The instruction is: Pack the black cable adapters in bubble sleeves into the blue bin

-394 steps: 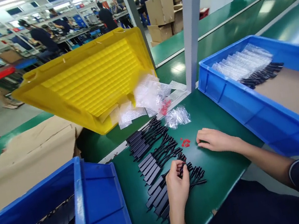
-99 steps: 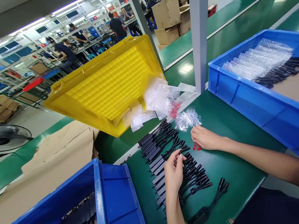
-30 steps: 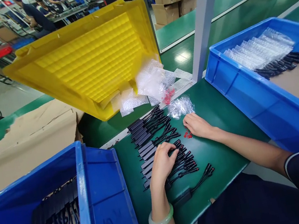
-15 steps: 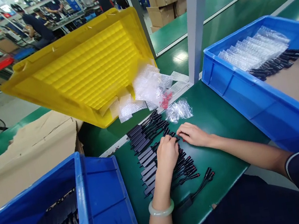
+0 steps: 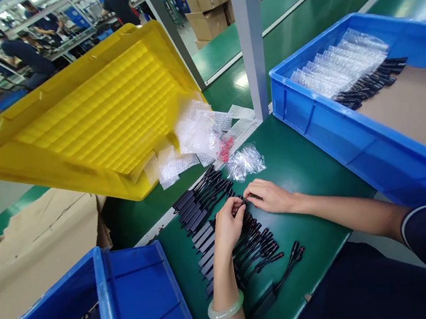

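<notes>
Rows of black box-shaped modules with cables (image 5: 193, 211) lie side by side on the green bench (image 5: 300, 166). Over the middle of the row, my left hand (image 5: 229, 223) has its thumb and fingers pinched on a black cable end (image 5: 243, 199). My right hand (image 5: 271, 197) meets it from the right, fingers curled together at the same cable end; what they hold is hidden. Several cable ends nearer me carry red marks. One module with a cable (image 5: 265, 296) lies apart at the bench's near edge. Small clear plastic bags (image 5: 245, 162) sit just beyond my hands.
A blue bin (image 5: 313, 122) at right holds bubble-wrapped packs (image 5: 340, 65). Another blue bin (image 5: 147, 303) at left contains black modules. Beyond stand a tilted yellow tray (image 5: 99, 119), bubble-wrap sheets (image 5: 194, 127), red pieces (image 5: 225, 149) and a grey post (image 5: 251, 37).
The scene has slid left in the picture as the camera turned. My fingertips have drawn closer together at the cable end. The red bit by my right fingers no longer shows.
</notes>
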Motion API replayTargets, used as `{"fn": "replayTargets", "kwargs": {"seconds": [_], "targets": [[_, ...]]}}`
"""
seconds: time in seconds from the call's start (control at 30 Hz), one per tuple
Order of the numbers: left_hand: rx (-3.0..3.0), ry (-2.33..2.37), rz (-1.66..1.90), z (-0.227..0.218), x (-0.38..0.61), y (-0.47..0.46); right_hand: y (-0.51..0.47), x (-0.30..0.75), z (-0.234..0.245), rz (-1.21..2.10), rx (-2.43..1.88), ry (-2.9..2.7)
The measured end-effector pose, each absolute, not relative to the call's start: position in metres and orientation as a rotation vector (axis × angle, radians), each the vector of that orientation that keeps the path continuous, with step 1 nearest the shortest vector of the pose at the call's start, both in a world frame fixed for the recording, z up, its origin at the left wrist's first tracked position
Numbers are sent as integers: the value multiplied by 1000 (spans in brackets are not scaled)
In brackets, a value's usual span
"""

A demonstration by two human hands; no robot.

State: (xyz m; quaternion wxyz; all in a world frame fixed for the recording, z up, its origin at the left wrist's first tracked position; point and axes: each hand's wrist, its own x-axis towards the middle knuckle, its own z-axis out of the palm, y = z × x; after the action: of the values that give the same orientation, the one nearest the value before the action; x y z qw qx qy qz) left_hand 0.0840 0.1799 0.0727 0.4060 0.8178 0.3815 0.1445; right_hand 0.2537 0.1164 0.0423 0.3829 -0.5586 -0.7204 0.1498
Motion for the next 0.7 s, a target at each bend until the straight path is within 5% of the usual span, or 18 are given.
{"fn": "replayTargets", "kwargs": {"seconds": [0.7], "targets": [[1827,962,403,63,84,177,111,244,39,213,-1399,-1909]]}}
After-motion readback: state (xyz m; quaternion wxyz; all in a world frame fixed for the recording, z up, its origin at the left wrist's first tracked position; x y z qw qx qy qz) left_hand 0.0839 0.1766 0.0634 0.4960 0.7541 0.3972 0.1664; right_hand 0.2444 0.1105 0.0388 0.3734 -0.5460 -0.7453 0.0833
